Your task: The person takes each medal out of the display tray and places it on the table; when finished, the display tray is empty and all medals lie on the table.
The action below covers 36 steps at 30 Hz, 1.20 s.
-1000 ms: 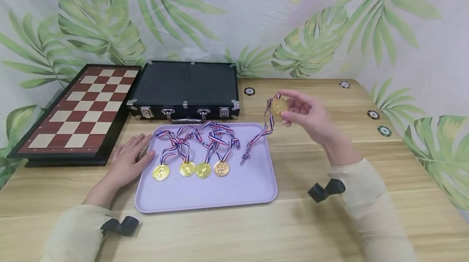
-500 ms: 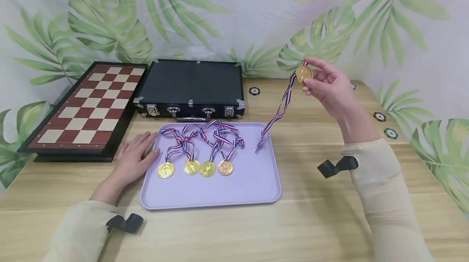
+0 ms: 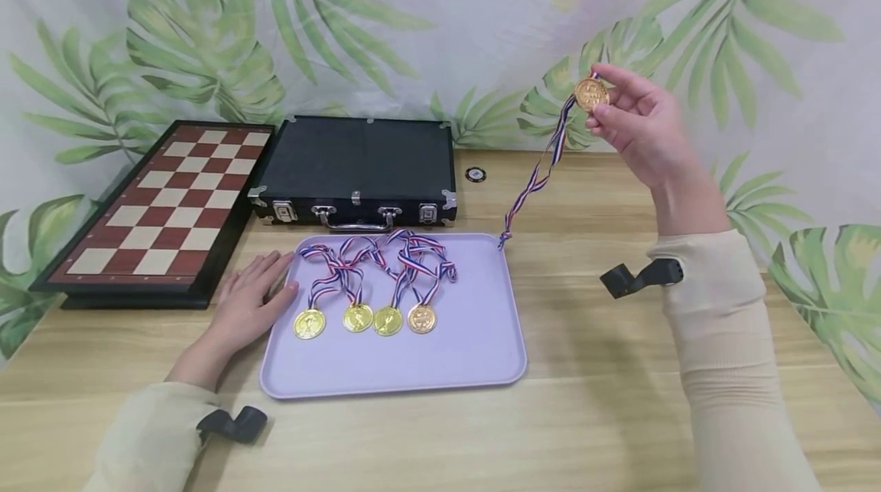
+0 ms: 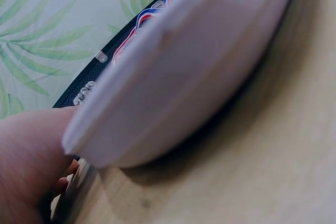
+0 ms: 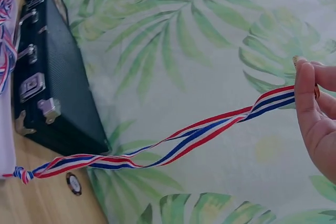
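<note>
My right hand pinches a bronze-coloured medal high above the table's right side. Its red, white and blue ribbon hangs slantwise down to a knotted end near the tray's back right corner. My left hand lies with fingers extended against the left rim of the lilac tray. On the tray lie several more medals in a row: a gold medal leftmost and a bronze-toned medal rightmost, their ribbons bunched toward the back. In the left wrist view the tray's side wall fills the middle.
Behind the tray stands a black case with metal latches and a handle. A chessboard box sits at the left. One poker chip lies right of the case. A leaf-print cloth hangs behind the table.
My right hand has risen up and to the right with the medal, drawing the ribbon's knotted end from over the tray to its back right corner. The left hand stays in place.
</note>
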Tool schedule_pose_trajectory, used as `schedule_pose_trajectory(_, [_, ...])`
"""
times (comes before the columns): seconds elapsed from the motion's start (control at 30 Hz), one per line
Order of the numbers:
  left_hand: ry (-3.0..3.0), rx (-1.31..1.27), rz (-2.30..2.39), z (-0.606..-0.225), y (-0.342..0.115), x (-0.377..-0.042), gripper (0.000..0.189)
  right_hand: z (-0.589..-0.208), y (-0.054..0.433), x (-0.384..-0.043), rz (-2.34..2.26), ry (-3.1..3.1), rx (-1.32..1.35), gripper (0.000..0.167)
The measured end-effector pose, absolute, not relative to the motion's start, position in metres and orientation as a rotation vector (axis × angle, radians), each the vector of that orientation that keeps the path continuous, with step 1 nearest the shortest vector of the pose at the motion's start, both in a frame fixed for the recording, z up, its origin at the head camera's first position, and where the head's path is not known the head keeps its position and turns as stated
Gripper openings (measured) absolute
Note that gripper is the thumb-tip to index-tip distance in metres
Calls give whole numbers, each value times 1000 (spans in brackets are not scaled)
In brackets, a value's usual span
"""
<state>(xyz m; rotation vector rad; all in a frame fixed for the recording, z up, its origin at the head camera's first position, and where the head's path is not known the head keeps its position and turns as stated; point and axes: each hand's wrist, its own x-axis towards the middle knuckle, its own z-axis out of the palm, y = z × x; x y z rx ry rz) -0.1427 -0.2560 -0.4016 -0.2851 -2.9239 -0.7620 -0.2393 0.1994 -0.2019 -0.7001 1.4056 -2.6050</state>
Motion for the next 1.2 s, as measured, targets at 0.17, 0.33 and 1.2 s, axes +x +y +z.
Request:
schedule_pose_trajectory(0.17, [-2913, -295, -768, -403, -257, -142, 54, -195, 202, -238, -2610, 1399, -718, 43])
schedule_pose_trajectory(0.33, [-2908, -297, -773, -402, -258, -142, 54, -202, 201, -247, -2554, 1492, -648, 43])
schedule_pose_trajectory(1.2, [-2918, -281, -770, -403, -256, -144, 54, -353, 203, -262, -1878, 2116, -136, 54])
